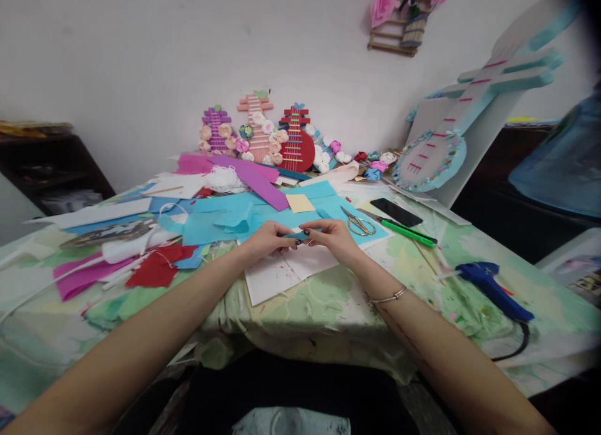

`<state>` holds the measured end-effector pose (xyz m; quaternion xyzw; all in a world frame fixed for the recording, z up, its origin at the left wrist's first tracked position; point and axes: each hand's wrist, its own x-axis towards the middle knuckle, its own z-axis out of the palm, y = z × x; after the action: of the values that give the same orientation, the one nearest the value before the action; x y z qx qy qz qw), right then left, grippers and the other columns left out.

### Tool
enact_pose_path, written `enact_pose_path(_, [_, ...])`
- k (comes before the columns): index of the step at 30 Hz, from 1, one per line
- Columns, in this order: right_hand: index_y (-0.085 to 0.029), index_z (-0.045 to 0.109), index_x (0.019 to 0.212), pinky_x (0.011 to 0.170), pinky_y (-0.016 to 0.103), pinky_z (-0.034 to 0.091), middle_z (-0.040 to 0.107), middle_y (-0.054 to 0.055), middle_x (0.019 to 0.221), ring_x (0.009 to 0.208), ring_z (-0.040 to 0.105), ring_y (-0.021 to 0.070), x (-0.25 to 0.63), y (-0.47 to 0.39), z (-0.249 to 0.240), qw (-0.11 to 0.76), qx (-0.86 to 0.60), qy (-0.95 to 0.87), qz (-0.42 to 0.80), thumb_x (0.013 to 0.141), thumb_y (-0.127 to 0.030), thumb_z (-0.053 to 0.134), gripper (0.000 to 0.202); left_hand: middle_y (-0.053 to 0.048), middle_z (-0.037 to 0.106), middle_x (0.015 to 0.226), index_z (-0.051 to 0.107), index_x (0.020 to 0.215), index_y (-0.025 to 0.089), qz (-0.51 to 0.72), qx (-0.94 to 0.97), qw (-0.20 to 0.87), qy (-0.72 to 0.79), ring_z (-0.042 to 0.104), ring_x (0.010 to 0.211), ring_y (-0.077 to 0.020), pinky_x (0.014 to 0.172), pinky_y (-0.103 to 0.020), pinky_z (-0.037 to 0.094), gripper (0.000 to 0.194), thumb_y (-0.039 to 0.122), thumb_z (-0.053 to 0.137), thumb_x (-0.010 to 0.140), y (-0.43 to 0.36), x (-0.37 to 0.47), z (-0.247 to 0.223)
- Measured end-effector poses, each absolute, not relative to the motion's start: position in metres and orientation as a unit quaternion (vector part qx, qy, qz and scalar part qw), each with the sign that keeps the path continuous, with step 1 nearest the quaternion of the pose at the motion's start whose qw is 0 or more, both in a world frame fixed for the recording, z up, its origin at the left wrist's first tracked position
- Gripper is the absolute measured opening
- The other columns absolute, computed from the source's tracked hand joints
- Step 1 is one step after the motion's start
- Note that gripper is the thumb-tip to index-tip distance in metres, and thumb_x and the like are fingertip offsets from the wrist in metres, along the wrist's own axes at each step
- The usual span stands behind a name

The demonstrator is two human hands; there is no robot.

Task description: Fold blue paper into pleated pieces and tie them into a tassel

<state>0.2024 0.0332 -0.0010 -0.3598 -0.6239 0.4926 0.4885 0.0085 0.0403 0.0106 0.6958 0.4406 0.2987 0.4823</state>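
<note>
A small piece of blue paper [297,235] is pinched between my two hands, just above a white sheet [277,277] on the table. My left hand [267,240] closes on its left end, and my right hand [332,238] grips the right end with thumb and fingers. Whether the piece is folded I cannot tell. Behind my hands lie large sheets of light blue paper [206,225] and a small cream square [300,203]. Gold-handled scissors [360,225] rest right of my right hand.
To the right are a black phone [397,212], a green utility knife [408,233] and a blue glue gun [495,291] with its cord. Red paper scraps [157,267] lie at the left. Decorated paper lutes, including a red one [300,148], lean against the wall.
</note>
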Motion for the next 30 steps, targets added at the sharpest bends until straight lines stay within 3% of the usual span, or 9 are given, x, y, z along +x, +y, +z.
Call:
enact_pose_path(12, [-0.015,0.076,0.082,0.058,0.025,0.053,0.071,0.003,0.065,0.055,0.062,0.0112,0.2009,0.0316,0.0009,0.474,-0.380,-0.650,0.456,0.063,-0.025,0.072,0.021,0.002,0.057,0.054,0.071,0.082,0.011,0.284,0.706,0.482,0.434,0.044,0.045,-0.0065,0.043,-0.018,0.033,0.023,0.028,0.067,0.067,0.0364,0.0100,0.0142])
enact_pose_path(24, [-0.012,0.074,0.085,0.059,0.026,0.052,0.070,0.004,0.064,0.054,0.062,0.0119,0.1986,0.0305,0.0014,0.464,-0.403,-0.648,0.450,0.061,-0.027,0.075,0.029,0.004,0.053,0.051,0.068,0.071,0.012,0.298,0.701,0.481,0.434,0.043,0.044,-0.0058,0.042,-0.017,0.031,0.015,0.027,0.066,0.070,0.0326,0.0114,0.0172])
enact_pose_path(30, [-0.012,0.069,0.070,0.053,0.023,0.051,0.067,0.003,0.058,0.050,0.061,0.0108,0.1998,0.0320,0.0023,0.460,-0.413,-0.641,0.455,0.058,-0.027,0.077,0.021,0.002,0.055,0.048,0.068,0.065,0.012,0.310,0.693,0.477,0.442,0.044,0.043,-0.0065,0.043,-0.018,0.032,0.011,0.023,0.068,0.065,0.0344,0.0110,0.0158])
